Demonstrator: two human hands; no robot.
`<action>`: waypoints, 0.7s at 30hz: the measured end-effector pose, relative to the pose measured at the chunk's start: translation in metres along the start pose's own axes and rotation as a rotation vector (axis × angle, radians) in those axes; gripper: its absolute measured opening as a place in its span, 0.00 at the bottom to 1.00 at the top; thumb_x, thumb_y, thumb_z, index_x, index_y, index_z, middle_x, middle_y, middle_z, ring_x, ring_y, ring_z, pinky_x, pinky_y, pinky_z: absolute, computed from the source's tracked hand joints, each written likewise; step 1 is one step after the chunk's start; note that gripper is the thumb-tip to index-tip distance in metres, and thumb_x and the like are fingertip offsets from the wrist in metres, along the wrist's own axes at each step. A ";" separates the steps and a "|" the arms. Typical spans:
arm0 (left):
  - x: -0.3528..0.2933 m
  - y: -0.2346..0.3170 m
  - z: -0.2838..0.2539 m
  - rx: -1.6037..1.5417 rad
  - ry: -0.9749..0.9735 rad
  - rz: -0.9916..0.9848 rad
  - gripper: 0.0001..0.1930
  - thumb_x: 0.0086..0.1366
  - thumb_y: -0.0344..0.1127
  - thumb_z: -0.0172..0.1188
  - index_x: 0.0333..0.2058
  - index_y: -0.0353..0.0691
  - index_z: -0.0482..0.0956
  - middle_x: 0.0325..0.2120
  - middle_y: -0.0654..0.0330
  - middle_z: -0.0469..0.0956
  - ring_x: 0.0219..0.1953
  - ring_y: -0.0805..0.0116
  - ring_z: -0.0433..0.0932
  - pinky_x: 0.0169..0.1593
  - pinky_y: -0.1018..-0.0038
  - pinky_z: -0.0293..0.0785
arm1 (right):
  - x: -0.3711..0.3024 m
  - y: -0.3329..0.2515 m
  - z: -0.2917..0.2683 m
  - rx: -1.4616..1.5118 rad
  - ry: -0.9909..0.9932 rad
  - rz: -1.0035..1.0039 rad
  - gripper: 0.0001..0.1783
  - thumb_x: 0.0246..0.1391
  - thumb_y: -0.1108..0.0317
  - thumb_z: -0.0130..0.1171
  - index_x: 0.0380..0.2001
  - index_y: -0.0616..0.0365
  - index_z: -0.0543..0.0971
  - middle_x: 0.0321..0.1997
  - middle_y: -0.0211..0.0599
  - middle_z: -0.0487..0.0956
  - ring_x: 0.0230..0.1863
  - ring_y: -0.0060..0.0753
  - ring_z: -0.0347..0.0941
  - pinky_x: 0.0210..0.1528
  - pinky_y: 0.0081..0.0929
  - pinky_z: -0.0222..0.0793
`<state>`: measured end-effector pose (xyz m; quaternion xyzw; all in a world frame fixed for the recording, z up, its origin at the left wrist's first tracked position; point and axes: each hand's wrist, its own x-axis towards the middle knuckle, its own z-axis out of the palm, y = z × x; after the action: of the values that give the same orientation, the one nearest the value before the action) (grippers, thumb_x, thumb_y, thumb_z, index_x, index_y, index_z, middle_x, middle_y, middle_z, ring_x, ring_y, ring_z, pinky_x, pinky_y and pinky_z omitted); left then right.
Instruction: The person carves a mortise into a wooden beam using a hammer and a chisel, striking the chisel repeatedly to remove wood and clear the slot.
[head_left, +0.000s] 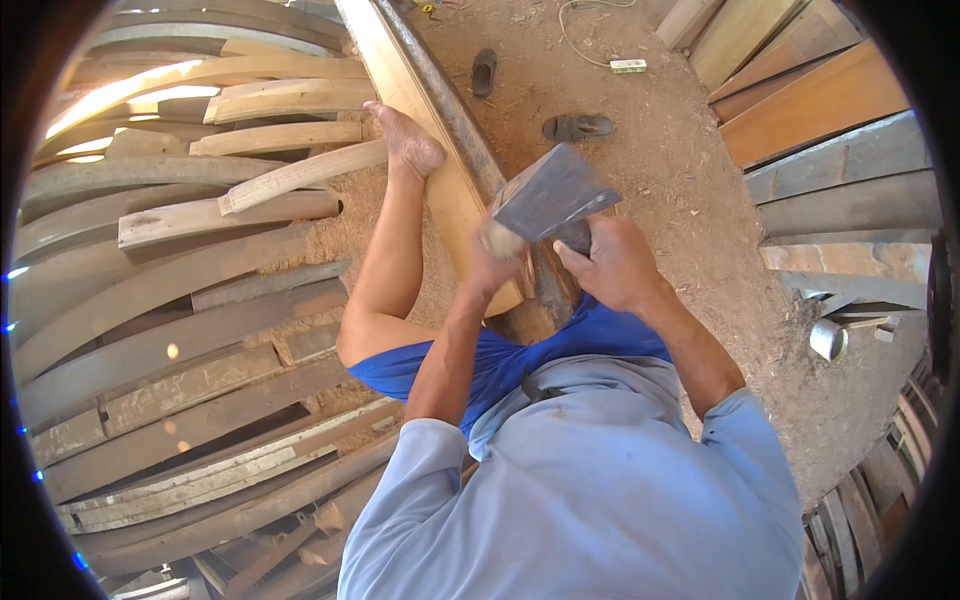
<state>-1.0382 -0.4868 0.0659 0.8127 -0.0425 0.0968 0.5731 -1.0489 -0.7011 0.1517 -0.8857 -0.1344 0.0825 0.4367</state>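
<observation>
A tool with a broad, dark wedge-shaped metal head (558, 190), like an axe or adze, is raised in front of my lap. My left hand (490, 265) is closed round its pale wooden part, just below the head, and is slightly blurred. My right hand (622, 262) grips a dark part of the same tool at the head's right side; most of its fingers are hidden. Under the tool a pale wooden plank (458, 215) lies along a dark beam (455, 95). My bare left foot rests against the plank's left edge.
Curved timber pieces (170, 180) are stacked along the left. More boards (815, 105) lean at the right. Two dark sandals (578, 127) and a white power strip (628, 66) with a cord lie on the dirt floor ahead. A metal pot (828, 340) stands at the right.
</observation>
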 end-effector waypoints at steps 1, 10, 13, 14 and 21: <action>0.005 -0.002 -0.004 -0.048 0.050 -0.118 0.08 0.60 0.27 0.66 0.38 0.36 0.83 0.36 0.61 0.83 0.40 0.76 0.81 0.43 0.77 0.78 | -0.002 -0.006 -0.003 0.096 0.051 -0.002 0.19 0.56 0.59 0.65 0.42 0.66 0.81 0.32 0.58 0.83 0.36 0.63 0.81 0.40 0.47 0.76; 0.032 0.024 -0.018 -0.052 -0.123 -0.256 0.05 0.63 0.28 0.65 0.37 0.39 0.84 0.30 0.66 0.82 0.34 0.79 0.78 0.40 0.78 0.75 | -0.010 -0.034 -0.050 0.420 0.350 -0.032 0.16 0.57 0.64 0.68 0.43 0.65 0.82 0.35 0.43 0.85 0.34 0.35 0.81 0.40 0.32 0.76; 0.029 0.021 -0.017 -0.046 -0.167 -0.189 0.05 0.64 0.26 0.63 0.38 0.38 0.84 0.29 0.67 0.80 0.30 0.80 0.77 0.33 0.79 0.74 | -0.014 -0.038 -0.060 0.505 0.418 0.015 0.12 0.58 0.67 0.69 0.40 0.63 0.82 0.33 0.33 0.83 0.32 0.23 0.76 0.37 0.26 0.73; 0.028 0.019 -0.017 -0.046 -0.179 -0.151 0.05 0.64 0.26 0.62 0.38 0.38 0.84 0.29 0.68 0.79 0.28 0.81 0.76 0.30 0.80 0.74 | -0.015 -0.039 -0.062 0.536 0.438 0.036 0.10 0.58 0.67 0.69 0.38 0.63 0.82 0.32 0.30 0.82 0.32 0.19 0.74 0.36 0.24 0.72; 0.023 0.038 -0.010 0.009 -0.251 -0.101 0.06 0.61 0.26 0.64 0.37 0.38 0.84 0.31 0.64 0.82 0.35 0.78 0.79 0.42 0.78 0.75 | -0.017 -0.041 -0.079 0.489 0.616 -0.071 0.10 0.57 0.68 0.71 0.33 0.62 0.80 0.23 0.26 0.78 0.23 0.15 0.72 0.26 0.19 0.66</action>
<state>-1.0240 -0.4890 0.1094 0.8220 -0.0727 -0.0345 0.5638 -1.0511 -0.7418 0.2323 -0.7336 -0.0038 -0.1728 0.6572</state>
